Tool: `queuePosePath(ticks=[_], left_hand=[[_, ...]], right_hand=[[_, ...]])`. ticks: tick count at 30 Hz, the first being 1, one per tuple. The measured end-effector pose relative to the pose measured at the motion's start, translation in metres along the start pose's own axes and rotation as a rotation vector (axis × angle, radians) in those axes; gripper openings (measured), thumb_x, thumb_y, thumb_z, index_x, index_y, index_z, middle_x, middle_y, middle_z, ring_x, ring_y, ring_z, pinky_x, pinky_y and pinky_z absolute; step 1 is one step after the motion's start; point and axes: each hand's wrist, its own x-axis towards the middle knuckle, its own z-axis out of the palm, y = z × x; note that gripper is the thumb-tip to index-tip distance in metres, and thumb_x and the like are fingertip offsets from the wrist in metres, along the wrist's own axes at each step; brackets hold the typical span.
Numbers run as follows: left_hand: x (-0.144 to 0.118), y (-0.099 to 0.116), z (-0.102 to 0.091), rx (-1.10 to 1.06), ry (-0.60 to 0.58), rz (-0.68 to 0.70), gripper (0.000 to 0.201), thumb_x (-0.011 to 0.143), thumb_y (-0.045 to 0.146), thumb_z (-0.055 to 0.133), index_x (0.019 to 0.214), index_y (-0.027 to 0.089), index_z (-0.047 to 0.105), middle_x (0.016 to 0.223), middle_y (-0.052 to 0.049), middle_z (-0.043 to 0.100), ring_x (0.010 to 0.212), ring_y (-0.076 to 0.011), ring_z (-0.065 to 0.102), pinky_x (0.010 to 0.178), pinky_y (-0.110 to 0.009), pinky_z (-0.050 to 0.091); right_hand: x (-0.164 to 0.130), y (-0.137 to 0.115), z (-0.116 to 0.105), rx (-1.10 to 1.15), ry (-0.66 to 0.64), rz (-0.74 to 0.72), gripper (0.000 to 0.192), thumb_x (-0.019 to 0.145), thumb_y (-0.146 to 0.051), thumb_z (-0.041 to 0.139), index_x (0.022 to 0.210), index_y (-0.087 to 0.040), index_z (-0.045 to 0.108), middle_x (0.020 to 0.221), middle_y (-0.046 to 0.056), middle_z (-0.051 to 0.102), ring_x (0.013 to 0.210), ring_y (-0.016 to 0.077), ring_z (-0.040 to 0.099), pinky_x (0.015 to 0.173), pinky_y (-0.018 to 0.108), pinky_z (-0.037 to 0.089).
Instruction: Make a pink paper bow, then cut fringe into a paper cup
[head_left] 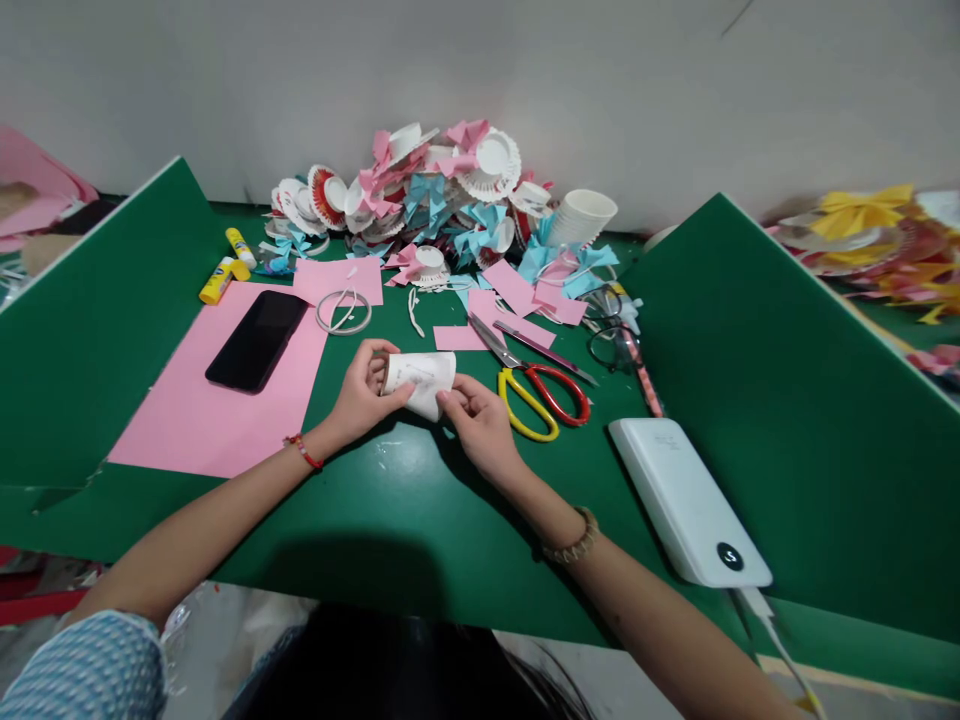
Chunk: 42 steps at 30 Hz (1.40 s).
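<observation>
A white paper cup [424, 378] with faint grey print lies on its side between my two hands, above the green table. My left hand [367, 388] wraps around one end of it, thumb along the front. At the other end, my right hand [475, 418] pinches the cup's edge between thumb and fingers. Right of my right hand lie scissors [541, 395] with one yellow and one red handle, open on the table. A slim purple cutter [546, 352] and several pink paper pieces [510, 288] lie just beyond.
Paper-plate hats [491, 160] with pink and blue bows are heaped at the back, beside stacked cups [585, 215]. A black phone [257, 340] rests on a pink sheet [187, 430], near glue sticks [217, 280]. A white power bank [686, 500] stands right. Green partitions [810, 400] flank the table.
</observation>
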Motion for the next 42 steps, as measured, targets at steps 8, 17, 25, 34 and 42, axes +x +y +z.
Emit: queuePosePath(ticks=[8, 17, 25, 34, 42], left_hand=[[0.005, 0.003, -0.005, -0.172, 0.058, -0.135, 0.054, 0.056, 0.036, 0.081, 0.1, 0.016, 0.058, 0.085, -0.002, 0.068, 0.074, -0.012, 0.062, 0.067, -0.023, 0.05], [0.003, 0.014, -0.004, -0.455, -0.063, -0.28, 0.034, 0.065, 0.04, 0.069, 0.083, 0.016, 0.052, 0.086, -0.008, 0.071, 0.078, -0.0213, 0.069, 0.068, -0.034, 0.057], [0.01, 0.011, -0.006, -0.426, -0.028, -0.214, 0.039, 0.063, 0.029, 0.067, 0.094, 0.021, 0.045, 0.087, -0.001, 0.068, 0.078, -0.0185, 0.069, 0.067, -0.034, 0.058], [0.042, 0.051, -0.008, -0.265, 0.151, -0.07, 0.033, 0.06, 0.029, 0.069, 0.079, 0.022, 0.043, 0.084, 0.002, 0.066, 0.08, -0.0185, 0.069, 0.069, -0.033, 0.058], [0.065, 0.103, -0.002, -0.288, 0.28, 0.314, 0.028, 0.074, 0.038, 0.07, 0.075, 0.022, 0.047, 0.074, 0.002, 0.063, 0.097, -0.0197, 0.066, 0.084, -0.034, 0.055]], right_hand=[[-0.003, -0.007, 0.001, 0.113, -0.12, 0.177, 0.038, 0.064, -0.052, 0.076, 0.064, -0.017, 0.06, 0.056, 0.002, 0.068, 0.051, 0.014, 0.064, 0.055, 0.028, 0.054], [0.011, -0.03, -0.035, -0.503, -0.173, 0.009, 0.03, 0.082, -0.043, 0.059, 0.068, -0.016, 0.063, 0.067, 0.008, 0.069, 0.058, 0.0184, 0.063, 0.058, 0.032, 0.05], [0.011, 0.0, -0.086, -1.498, 0.237, -0.173, 0.046, 0.069, -0.007, 0.057, 0.115, -0.011, 0.06, 0.082, 0.018, 0.064, 0.069, 0.0275, 0.06, 0.057, 0.034, 0.044], [0.03, -0.001, -0.07, -0.63, 0.209, -0.318, 0.032, 0.08, -0.036, 0.06, 0.108, -0.021, 0.056, 0.076, 0.001, 0.055, 0.062, 0.0159, 0.05, 0.06, 0.031, 0.045], [-0.011, -0.031, -0.045, -0.162, -0.372, -0.172, 0.044, 0.091, -0.064, 0.036, 0.104, -0.024, 0.048, 0.077, 0.0, 0.041, 0.06, 0.0132, 0.038, 0.049, 0.025, 0.038]])
